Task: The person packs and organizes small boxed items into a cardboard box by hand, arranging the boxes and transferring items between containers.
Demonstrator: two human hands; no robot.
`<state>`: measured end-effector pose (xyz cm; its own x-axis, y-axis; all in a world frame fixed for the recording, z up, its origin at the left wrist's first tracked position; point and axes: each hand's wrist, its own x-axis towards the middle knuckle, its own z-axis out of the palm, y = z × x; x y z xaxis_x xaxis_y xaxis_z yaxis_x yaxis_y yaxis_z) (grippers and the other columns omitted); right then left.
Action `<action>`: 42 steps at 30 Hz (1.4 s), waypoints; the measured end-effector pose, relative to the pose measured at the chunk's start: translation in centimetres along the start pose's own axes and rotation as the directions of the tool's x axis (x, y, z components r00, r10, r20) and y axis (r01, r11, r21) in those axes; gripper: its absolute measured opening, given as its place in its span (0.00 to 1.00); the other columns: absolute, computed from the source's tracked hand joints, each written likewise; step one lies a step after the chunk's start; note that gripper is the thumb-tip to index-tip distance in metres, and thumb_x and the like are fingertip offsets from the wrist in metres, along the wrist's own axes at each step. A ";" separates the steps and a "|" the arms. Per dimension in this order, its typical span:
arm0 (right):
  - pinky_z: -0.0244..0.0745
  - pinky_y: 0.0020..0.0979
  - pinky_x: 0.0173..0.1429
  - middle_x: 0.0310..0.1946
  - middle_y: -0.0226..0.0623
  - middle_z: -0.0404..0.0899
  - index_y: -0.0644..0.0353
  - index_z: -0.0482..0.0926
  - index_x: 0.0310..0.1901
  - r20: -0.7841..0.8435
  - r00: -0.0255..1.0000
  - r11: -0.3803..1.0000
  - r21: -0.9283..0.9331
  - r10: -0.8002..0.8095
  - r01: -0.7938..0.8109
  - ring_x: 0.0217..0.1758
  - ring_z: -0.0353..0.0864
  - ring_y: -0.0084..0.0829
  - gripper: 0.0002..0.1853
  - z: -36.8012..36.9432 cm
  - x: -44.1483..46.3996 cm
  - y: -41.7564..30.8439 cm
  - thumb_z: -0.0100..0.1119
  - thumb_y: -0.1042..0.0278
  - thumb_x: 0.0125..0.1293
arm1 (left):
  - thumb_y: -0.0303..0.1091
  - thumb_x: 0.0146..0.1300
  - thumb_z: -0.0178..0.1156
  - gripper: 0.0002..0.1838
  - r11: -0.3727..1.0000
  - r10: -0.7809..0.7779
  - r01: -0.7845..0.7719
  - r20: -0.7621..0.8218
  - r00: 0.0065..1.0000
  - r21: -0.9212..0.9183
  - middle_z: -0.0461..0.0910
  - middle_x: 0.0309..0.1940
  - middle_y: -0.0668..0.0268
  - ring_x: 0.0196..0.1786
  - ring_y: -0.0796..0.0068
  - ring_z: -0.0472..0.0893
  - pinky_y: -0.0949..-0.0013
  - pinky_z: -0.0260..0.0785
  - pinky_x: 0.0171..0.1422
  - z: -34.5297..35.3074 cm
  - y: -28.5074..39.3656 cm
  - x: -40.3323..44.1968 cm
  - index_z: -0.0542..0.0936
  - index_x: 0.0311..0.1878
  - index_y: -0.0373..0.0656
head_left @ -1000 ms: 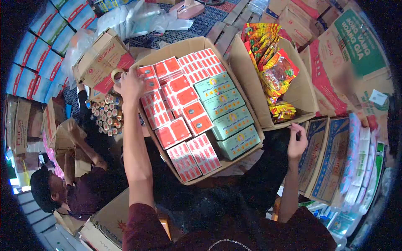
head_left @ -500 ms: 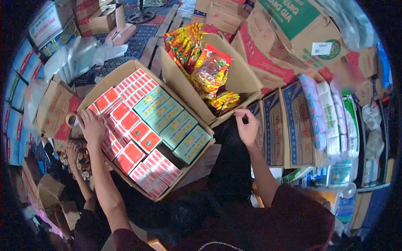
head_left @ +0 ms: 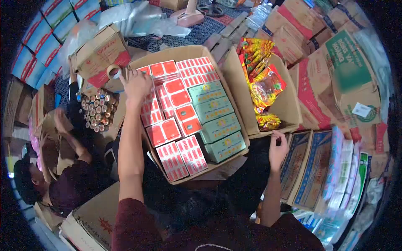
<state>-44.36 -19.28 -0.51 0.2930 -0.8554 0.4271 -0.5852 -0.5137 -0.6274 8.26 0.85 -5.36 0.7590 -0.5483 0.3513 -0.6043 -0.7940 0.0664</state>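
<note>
My left hand point(head_left: 137, 86) rests with spread fingers at the upper left edge of a large open carton point(head_left: 167, 54), over red-and-white boxes point(head_left: 169, 129). A roll of tape point(head_left: 113, 71) lies just beyond its fingertips, against a smaller carton. Several green boxes point(head_left: 220, 125) fill the right side of the large carton. My right hand point(head_left: 278, 151) is held in the air with curled fingers, thumb near the index finger and a gap between them, nothing in it. It is by the near corner of a second open carton point(head_left: 289, 100) holding red and yellow packets point(head_left: 266, 88).
A co-worker in a dark cap point(head_left: 25, 182) sits at the left with hands at an open carton point(head_left: 65, 144). Several small jars point(head_left: 99, 109) stand nearby. Flat cartons point(head_left: 314, 167) and wrapped packs point(head_left: 345, 171) are at the right; a pink fan base point(head_left: 187, 17) stands beyond.
The view swung right and then back left. My left hand stays at the large carton's upper left edge, and my right hand stays beside the second carton. The co-worker's hands have moved from the jars to a carton.
</note>
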 end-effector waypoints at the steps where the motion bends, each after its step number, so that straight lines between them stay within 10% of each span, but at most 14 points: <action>1: 0.77 0.30 0.54 0.37 0.37 0.86 0.65 0.85 0.47 0.003 1.000 1.000 -0.013 0.024 -0.024 0.42 0.84 0.28 0.07 -0.3 -0.3 0.0 0.64 0.76 0.69 | 0.45 0.74 0.47 0.24 0.999 -0.029 0.030 0.040 0.999 -0.025 0.73 0.67 0.44 0.74 0.44 0.68 0.33 0.49 0.80 -0.3 0.4 0.2 0.78 0.59 0.36; 6: 0.78 0.30 0.53 0.36 0.36 0.85 0.63 0.85 0.48 -0.016 1.000 1.000 -0.020 -0.021 0.020 0.42 0.83 0.27 0.08 -0.3 -0.8 -0.3 0.64 0.75 0.69 | 0.46 0.73 0.47 0.25 0.964 0.129 -0.157 -0.138 0.982 -0.216 0.73 0.67 0.44 0.75 0.42 0.66 0.35 0.51 0.81 1.7 -0.4 0.4 0.80 0.56 0.34; 11: 0.77 0.30 0.52 0.35 0.37 0.85 0.60 0.86 0.48 -0.018 0.999 0.999 -0.022 -0.035 0.034 0.41 0.83 0.29 0.09 -0.5 -0.6 0.0 0.65 0.74 0.68 | 0.45 0.73 0.47 0.25 0.991 0.136 -0.135 -0.019 0.991 0.026 0.72 0.68 0.44 0.76 0.42 0.66 0.37 0.51 0.81 7.2 -1.1 0.2 0.80 0.57 0.33; 14: 0.77 0.30 0.52 0.35 0.37 0.84 0.59 0.86 0.49 -0.033 0.998 0.999 -0.003 -0.046 0.046 0.40 0.83 0.30 0.09 -0.1 -0.6 1.0 0.65 0.74 0.67 | 0.49 0.74 0.44 0.35 0.994 0.042 -0.017 0.236 0.971 -0.108 0.60 0.79 0.42 0.82 0.43 0.58 0.44 0.48 0.85 4.3 -0.2 0.0 0.67 0.74 0.30; 18: 0.77 0.31 0.52 0.35 0.37 0.84 0.59 0.86 0.49 -0.009 1.000 0.999 -0.025 -0.027 0.027 0.40 0.83 0.31 0.10 -0.7 -1.2 1.9 0.65 0.74 0.68 | 0.55 0.75 0.45 0.36 0.947 0.251 -0.194 0.212 0.944 -0.256 0.62 0.78 0.44 0.82 0.44 0.59 0.43 0.48 0.84 4.0 1.1 -2.3 0.71 0.72 0.35; 26: 0.78 0.32 0.56 0.40 0.35 0.86 0.64 0.83 0.51 0.023 0.999 0.995 0.099 -0.038 0.035 0.47 0.84 0.27 0.11 -1.7 0.0 -3.2 0.63 0.73 0.70 | 0.62 0.74 0.44 0.42 0.944 0.082 -0.057 0.062 0.995 -0.325 0.58 0.80 0.42 0.83 0.45 0.56 0.45 0.41 0.86 -0.2 4.5 -6.4 0.67 0.76 0.35; 29: 0.77 0.27 0.56 0.44 0.32 0.85 0.65 0.82 0.54 0.062 0.997 0.845 0.534 -0.035 -0.004 0.46 0.82 0.24 0.11 -1.6 1.6 -7.6 0.61 0.75 0.72 | 0.62 0.74 0.45 0.43 0.971 0.063 -0.061 0.002 0.998 -0.232 0.59 0.80 0.43 0.83 0.45 0.55 0.46 0.40 0.87 -0.2 4.4 -6.8 0.67 0.76 0.33; 36: 0.76 0.29 0.59 0.45 0.34 0.81 0.65 0.80 0.55 0.253 0.916 0.481 0.873 -0.310 -0.078 0.47 0.81 0.24 0.14 6.8 10.7 -15.7 0.58 0.65 0.76 | 0.61 0.73 0.46 0.44 0.977 -0.118 0.115 -0.009 0.993 -0.180 0.58 0.80 0.40 0.84 0.46 0.53 0.46 0.38 0.87 0.2 4.4 -8.2 0.62 0.78 0.31; 38: 0.78 0.31 0.59 0.48 0.36 0.82 0.64 0.80 0.57 0.342 0.845 0.621 0.784 -0.410 -0.016 0.49 0.82 0.26 0.16 11.0 14.0 -16.5 0.57 0.63 0.75 | 0.61 0.73 0.47 0.44 0.977 -0.096 0.097 0.015 0.995 -0.190 0.58 0.79 0.40 0.84 0.46 0.54 0.46 0.38 0.87 0.2 4.8 -8.4 0.62 0.78 0.32; 42: 0.79 0.32 0.59 0.49 0.37 0.83 0.64 0.79 0.60 0.528 0.809 0.371 0.828 -0.260 -0.421 0.50 0.83 0.27 0.19 15.7 11.0 -16.8 0.57 0.62 0.75 | 0.61 0.73 0.48 0.43 0.990 -0.066 0.076 0.082 0.994 -0.117 0.57 0.80 0.40 0.83 0.45 0.54 0.46 0.39 0.87 0.0 4.9 -7.8 0.62 0.79 0.35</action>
<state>-19.44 -21.07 4.56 0.7882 -0.5929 0.1649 0.2854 0.1148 -0.9515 -0.59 1.27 -7.74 0.8147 -0.5139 0.2685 -0.5692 -0.7971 0.2015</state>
